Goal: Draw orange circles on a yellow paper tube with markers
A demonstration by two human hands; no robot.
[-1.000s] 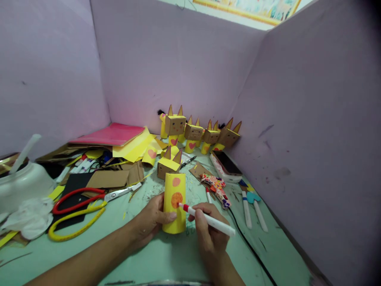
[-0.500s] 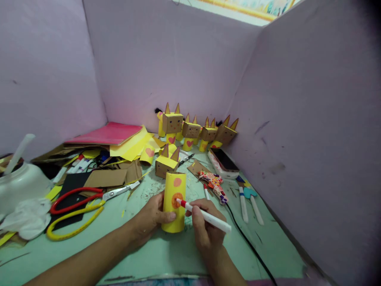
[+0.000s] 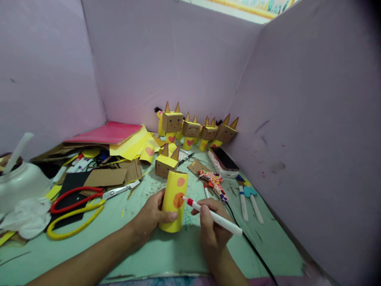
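Note:
My left hand (image 3: 151,217) grips a yellow paper tube (image 3: 173,200) standing on the green table, tilted slightly to the right. The tube carries a pink spot above an orange circle. My right hand (image 3: 212,228) holds a white marker with a red tip (image 3: 213,216), and the tip touches the right edge of the orange circle. Just behind the tube sits a yellow-topped cardboard cube head with brown ears (image 3: 166,162).
Several finished yellow figures with brown box heads (image 3: 190,129) line the back wall. Red and yellow scissors (image 3: 77,206) lie at left near cardboard and paper sheets (image 3: 113,135). A phone (image 3: 224,159), glue sticks (image 3: 247,202), a patterned glue gun (image 3: 214,183) and a black cord (image 3: 253,248) lie at right.
The tube has tipped a little to the right in my left hand. The marker tip moved from the circle's middle to its right edge, and my right hand shifted right.

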